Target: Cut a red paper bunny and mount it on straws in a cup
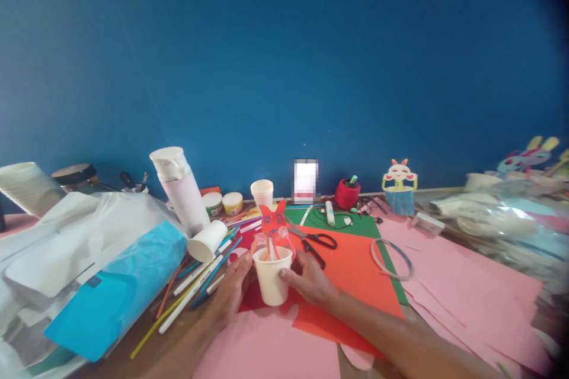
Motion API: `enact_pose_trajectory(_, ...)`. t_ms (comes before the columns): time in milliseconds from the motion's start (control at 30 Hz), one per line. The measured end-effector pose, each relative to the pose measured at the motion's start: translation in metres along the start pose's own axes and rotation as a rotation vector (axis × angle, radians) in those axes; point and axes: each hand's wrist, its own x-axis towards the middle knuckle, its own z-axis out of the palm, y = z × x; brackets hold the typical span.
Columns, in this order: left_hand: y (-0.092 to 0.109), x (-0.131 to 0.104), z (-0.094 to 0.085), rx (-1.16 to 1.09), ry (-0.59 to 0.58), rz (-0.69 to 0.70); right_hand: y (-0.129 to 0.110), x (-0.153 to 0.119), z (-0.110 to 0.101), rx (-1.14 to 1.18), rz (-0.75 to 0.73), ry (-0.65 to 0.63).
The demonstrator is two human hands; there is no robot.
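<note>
A white paper cup (272,278) stands upright between my hands. A red paper animal figure (272,219) with pointed ears rises out of it, with thin pink and clear strips around it. My right hand (313,281) is closed on the cup's right side, thumb on the front below the rim and fingers behind. On the left side, my left hand (237,278) curls against the cup, its fingertips partly hidden. Black-handled scissors (317,241) lie just behind my right hand on orange paper (355,272).
Markers and pipe cleaners (195,290) lie left, near a tipped paper cup (207,241) and a white flask (180,189). A blue packet (120,290) rests on plastic bags. Pink sheets (471,272), a tubing ring (392,259) and a decorated blue cup (400,200) are on the right.
</note>
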Motion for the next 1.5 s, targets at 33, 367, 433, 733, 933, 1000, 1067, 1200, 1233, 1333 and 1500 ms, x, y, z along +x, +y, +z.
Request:
enact_pose_trajectory(33, 0.000, 0.000, 0.000, 0.001, 0.000, -0.002, -0.001, 0.000, 0.000, 0.002, -0.006, -0.004)
enact_pose_trajectory(367, 0.001, -0.001, -0.001, 0.005, -0.008, -0.006, 0.000, -0.001, 0.000, 0.030, -0.036, -0.017)
enact_pose_trajectory(433, 0.001, -0.001, 0.000, -0.005, 0.002, -0.008, 0.000, -0.001, 0.000, 0.034, -0.042, -0.015)
enact_pose_trajectory(733, 0.001, -0.002, 0.000, 0.044, 0.009, 0.021, 0.008, 0.000, 0.001, 0.033, -0.007, 0.000)
enact_pose_trajectory(933, -0.003, -0.001, -0.007, 0.033, 0.011, 0.021, 0.007, -0.002, 0.001, 0.003, -0.002, 0.000)
enact_pose_trajectory(1000, -0.005, 0.000, -0.010, 0.027, 0.009, 0.012, 0.005, -0.001, 0.001, 0.016, -0.013, -0.009)
enact_pose_trajectory(1067, -0.007, 0.001, -0.013, 0.033, 0.021, 0.005, 0.003, -0.001, 0.001, 0.042, -0.023, -0.026)
enact_pose_trajectory(1200, -0.007, 0.002, -0.014, 0.063, 0.065, 0.014, 0.000, 0.000, 0.001, 0.078, -0.040, -0.050)
enact_pose_trajectory(1233, -0.006, 0.001, -0.013, 0.059, 0.063, 0.016, -0.001, 0.000, 0.001, 0.076, -0.042, -0.048)
enact_pose_trajectory(1333, -0.002, 0.000, -0.006, 0.028, 0.049, 0.016, -0.003, -0.001, 0.002, 0.074, -0.044, -0.040)
enact_pose_trajectory(1500, 0.002, -0.002, 0.003, 0.004, 0.067, 0.006, -0.007, -0.003, 0.001, 0.021, -0.025, -0.041)
